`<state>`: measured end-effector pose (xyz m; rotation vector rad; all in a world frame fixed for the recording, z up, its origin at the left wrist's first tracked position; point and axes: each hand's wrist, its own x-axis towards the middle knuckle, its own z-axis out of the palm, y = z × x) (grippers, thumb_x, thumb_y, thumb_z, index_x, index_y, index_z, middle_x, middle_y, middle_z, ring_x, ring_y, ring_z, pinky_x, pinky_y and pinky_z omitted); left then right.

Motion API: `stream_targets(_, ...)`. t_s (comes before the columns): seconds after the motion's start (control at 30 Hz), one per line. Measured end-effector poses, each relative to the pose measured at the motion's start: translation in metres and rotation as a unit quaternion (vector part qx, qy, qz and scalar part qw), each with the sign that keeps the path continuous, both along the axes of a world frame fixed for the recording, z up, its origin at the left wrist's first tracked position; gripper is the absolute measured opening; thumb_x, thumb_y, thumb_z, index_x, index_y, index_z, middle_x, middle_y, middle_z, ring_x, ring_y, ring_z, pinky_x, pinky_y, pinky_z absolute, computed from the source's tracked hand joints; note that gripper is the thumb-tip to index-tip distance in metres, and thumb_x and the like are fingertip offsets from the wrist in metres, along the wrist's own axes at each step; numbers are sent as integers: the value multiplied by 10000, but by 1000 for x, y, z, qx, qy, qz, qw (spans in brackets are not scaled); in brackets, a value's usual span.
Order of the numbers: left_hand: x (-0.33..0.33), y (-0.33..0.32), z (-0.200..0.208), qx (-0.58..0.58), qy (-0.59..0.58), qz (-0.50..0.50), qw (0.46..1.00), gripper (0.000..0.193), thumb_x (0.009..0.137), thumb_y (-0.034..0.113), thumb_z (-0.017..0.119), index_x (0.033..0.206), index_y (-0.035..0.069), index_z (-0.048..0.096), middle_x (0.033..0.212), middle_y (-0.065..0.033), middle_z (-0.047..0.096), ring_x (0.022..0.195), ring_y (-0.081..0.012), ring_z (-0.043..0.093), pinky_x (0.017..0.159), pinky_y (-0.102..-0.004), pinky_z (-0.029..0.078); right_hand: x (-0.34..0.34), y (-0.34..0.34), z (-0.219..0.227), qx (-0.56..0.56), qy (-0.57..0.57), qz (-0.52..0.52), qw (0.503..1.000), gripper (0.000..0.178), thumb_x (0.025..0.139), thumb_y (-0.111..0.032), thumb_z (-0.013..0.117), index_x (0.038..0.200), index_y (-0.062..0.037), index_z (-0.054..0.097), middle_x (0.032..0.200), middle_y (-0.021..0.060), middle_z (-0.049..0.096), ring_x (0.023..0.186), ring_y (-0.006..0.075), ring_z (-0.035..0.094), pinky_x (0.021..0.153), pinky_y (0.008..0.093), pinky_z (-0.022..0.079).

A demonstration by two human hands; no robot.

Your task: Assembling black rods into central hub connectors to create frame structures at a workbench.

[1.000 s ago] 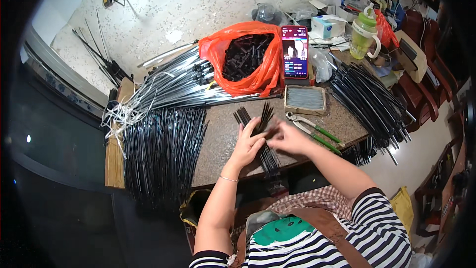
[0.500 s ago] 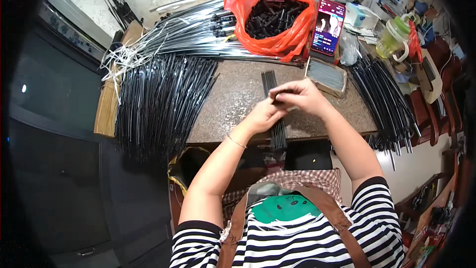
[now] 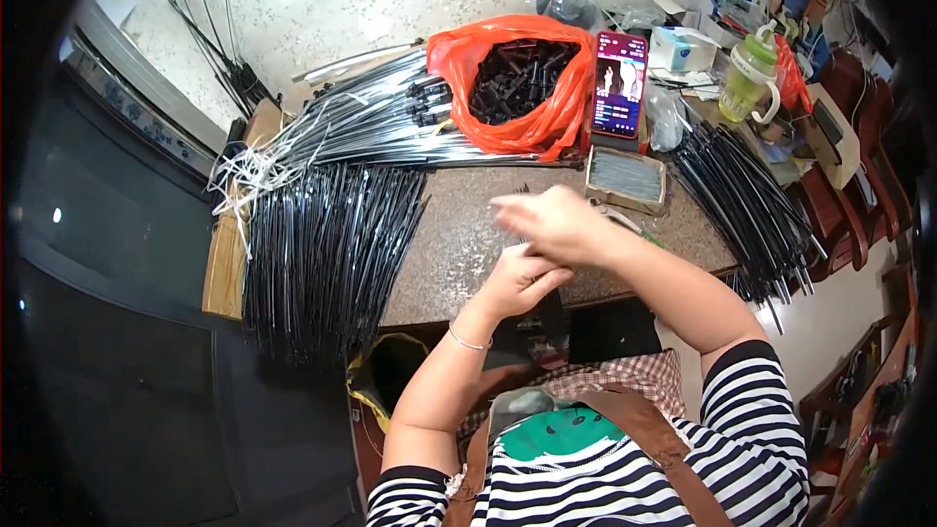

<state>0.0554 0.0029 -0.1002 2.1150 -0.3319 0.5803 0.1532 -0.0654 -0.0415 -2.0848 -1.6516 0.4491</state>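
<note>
My left hand is closed round a bundle of thin black rods, near the front edge of the table. Most of the bundle is hidden by my hands; dark tips show just beyond them and the near ends below. Over the top of it, my right hand crosses just above my left, its fingers stretched toward the left and blurred by motion. I see nothing held in the right hand.
A large spread of black rods lies at left, with silvery rods behind. Beyond my hands are a red plastic bag of black parts, a phone and a box of thin pins. More black rods lie at right.
My right hand has shifted left across the bundle, its fingers straightening from a curled hold. My left hand still grips the rods. The whole view has tilted, so the table appears lower.
</note>
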Motion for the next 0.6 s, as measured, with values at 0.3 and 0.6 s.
stream_targets(0.3,13,1,8,-154,7,11,988,129,664,22,507,772,6,575,820,-102,556,719,-173,540,630,-231,420,93,-77,-46,153,-209,-156,953,102,570,-100,584,606,-31,518,639,80,424,677,229,440,600,305,381)
stream_targets(0.6,18,1,5,-125,-24,6,992,118,662,12,512,759,3,579,812,-106,557,727,-160,537,636,-223,421,52,-66,-25,329,4,-114,937,96,623,16,514,715,6,536,720,89,504,692,192,492,629,258,389)
